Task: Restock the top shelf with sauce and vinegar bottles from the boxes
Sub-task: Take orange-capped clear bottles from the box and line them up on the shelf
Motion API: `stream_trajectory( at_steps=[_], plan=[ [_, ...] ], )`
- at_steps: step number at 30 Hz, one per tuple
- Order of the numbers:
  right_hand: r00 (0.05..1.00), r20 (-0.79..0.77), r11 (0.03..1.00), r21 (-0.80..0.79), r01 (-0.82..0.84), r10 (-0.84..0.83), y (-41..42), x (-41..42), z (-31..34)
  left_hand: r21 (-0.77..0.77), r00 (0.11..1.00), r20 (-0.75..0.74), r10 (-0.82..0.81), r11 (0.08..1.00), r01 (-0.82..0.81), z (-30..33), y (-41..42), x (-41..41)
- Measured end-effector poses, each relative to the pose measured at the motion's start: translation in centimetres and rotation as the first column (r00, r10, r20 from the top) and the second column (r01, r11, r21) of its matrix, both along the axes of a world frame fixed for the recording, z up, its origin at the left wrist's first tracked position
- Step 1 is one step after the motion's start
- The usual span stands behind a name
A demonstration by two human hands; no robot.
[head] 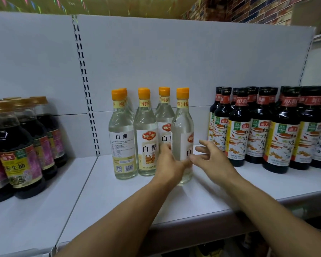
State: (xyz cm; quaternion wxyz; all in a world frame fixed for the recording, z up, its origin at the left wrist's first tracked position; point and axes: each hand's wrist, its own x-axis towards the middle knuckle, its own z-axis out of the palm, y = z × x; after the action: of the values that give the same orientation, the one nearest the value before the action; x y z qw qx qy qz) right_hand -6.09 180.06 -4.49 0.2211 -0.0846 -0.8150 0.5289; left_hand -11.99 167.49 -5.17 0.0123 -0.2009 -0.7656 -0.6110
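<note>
Vinegar is what we are handling: a clear glass bottle of white vinegar with an orange cap [183,136] is standing upright on the white metal top shelf [104,190], at the front right corner of its group. Our left hand [170,165] is curling round its lower body from nine o'clock, while our right hand [211,161] is hovering at three o'clock with fingers spread wide and only a fingertip near the glass, gripping nothing. Whether that fingertip is actually touching, we cannot tell through the blur.

Just beside it at nine o'clock, the other clear orange-capped vinegar bottles [146,134] are standing in two rows, and the leftmost one is showing its back label. At three o'clock, well apart across a bare strip of shelf, the dark soy sauce bottles with black caps and red neck bands [275,127] are crowding in ranks. Far out at nine o'clock, the squat dark bottles with gold caps and purple labels [20,145] are filling the neighbouring bay.

We are judging this step to be squaring up the placed bottle. To do it well, we are wanting to twist it low on the body until its label is facing front, nudge it flush with its neighbours, and steady it with the right palm so the tall glass is not tipping.
</note>
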Motion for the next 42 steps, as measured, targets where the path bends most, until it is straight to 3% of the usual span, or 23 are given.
stream_trajectory(
  at_steps=[3, 5, 12, 20, 30, 37, 39, 42],
  plan=[
    [0.966, 0.055, 0.957, -0.163, -0.241, 0.253, 1.0, -1.1, 0.0, 0.07, 0.997, 0.041, -0.072, 0.995, 0.069, 0.0, -0.7, -0.5],
    [0.949, 0.059, 0.938, -0.185, -0.294, 0.31, 1.0, -1.7, 0.1, 0.08, 0.992, 0.053, -0.119, 0.99, 0.114, 0.0, -1.0, -0.5],
    [0.992, 0.031, 0.991, -0.057, -0.118, 0.12, -0.6, -3.8, 0.2, -0.173, 0.996, -0.043, -0.075, 0.983, 0.066, -0.6, -2.3, 0.9],
    [0.996, -0.004, 0.996, -0.003, -0.092, 0.092, -1.9, -5.5, 0.4, -0.377, 0.994, -0.109, 0.031, 0.923, -0.071, -0.9, -5.3, 0.2],
    [0.995, 0.024, 0.994, -0.045, -0.098, 0.099, -2.6, -6.3, 0.4, -0.211, 0.96, -0.173, 0.218, 0.944, -0.253, -0.3, -10.8, 0.2],
    [0.989, 0.122, 0.993, -0.091, -0.075, 0.086, -2.2, -6.1, 0.6, -0.015, 0.83, -0.235, 0.506, 0.852, -0.524, 0.9, -13.9, -1.3],
    [0.998, 0.068, 0.998, -0.061, 0.024, -0.02, -2.2, -5.6, 0.8, -0.04, 0.834, -0.222, 0.505, 0.85, -0.525, 1.2, -14.3, -2.2],
    [0.957, -0.162, 0.966, 0.053, 0.253, -0.241, -3.3, -4.4, 1.2, -0.063, 0.894, -0.165, 0.416, 0.9, -0.431, 1.3, -14.3, -3.6]
  ],
)
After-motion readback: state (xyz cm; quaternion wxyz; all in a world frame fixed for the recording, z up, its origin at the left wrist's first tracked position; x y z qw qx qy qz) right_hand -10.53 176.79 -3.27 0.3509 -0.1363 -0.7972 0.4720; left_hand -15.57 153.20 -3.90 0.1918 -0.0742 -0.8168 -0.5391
